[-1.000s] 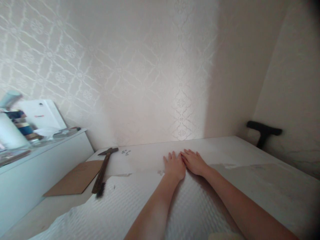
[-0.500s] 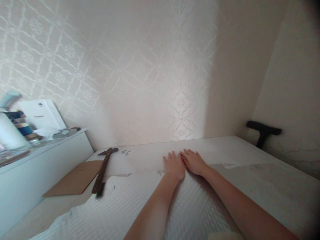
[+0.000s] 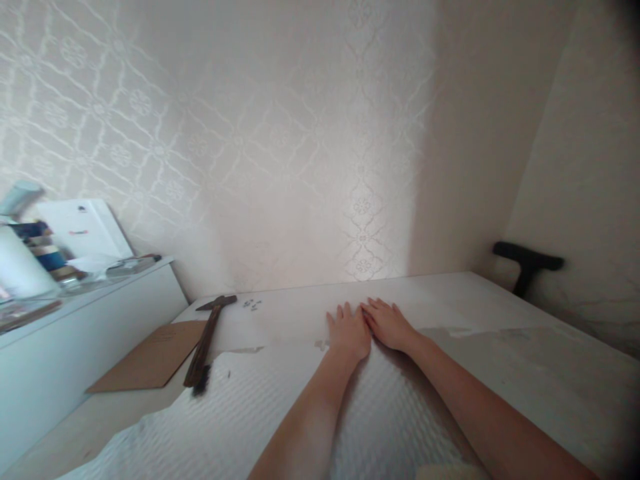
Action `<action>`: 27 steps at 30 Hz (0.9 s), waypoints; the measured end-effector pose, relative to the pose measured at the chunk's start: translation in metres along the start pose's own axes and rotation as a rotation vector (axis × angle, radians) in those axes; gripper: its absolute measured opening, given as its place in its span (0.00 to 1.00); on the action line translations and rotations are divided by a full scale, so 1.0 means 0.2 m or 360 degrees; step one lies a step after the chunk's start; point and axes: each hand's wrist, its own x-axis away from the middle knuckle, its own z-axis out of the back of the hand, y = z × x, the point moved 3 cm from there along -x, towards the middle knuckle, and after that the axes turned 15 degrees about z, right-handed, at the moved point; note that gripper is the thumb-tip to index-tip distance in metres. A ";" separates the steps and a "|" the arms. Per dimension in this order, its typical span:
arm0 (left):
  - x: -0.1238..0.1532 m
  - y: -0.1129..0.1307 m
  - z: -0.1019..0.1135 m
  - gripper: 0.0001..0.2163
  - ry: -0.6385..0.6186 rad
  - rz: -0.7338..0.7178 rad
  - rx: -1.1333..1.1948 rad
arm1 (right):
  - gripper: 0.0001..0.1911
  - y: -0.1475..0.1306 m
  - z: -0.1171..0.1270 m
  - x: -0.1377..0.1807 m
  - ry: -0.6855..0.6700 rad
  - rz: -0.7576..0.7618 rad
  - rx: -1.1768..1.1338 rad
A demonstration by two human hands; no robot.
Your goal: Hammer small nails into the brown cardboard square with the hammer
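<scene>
My left hand (image 3: 350, 330) lies flat with its fingers spread at the far edge of a white textured sheet (image 3: 280, 390). Beside it, my right hand (image 3: 387, 323) rests palm down, fingers stretched out, its fingertips meeting the left hand near the index finger. Both hands press on the white tabletop (image 3: 295, 313) and the sheet's edge; neither shows anything in its grasp. To the left lies a hammer (image 3: 207, 340) with a dark head and wooden handle. A few small metal pieces (image 3: 253, 305), too small to name, lie near the hammer's head.
A flat piece of brown cardboard (image 3: 150, 357) lies left of the hammer, partly under it. Dark bristles (image 3: 201, 381) stick out by the handle's end. A white cabinet (image 3: 100, 333) bearing several items borders the left. A black T-shaped armrest (image 3: 529, 259) stands at the right edge.
</scene>
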 end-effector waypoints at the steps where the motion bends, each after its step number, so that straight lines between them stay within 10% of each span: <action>1: 0.00 0.00 0.00 0.22 0.0000 0.0003 -0.0002 | 0.25 0.00 0.00 0.00 0.0000 0.0002 0.0004; 27: 0.00 0.00 0.00 0.22 0.0010 0.0011 0.0005 | 0.25 0.00 0.00 0.00 0.0007 0.0004 0.0000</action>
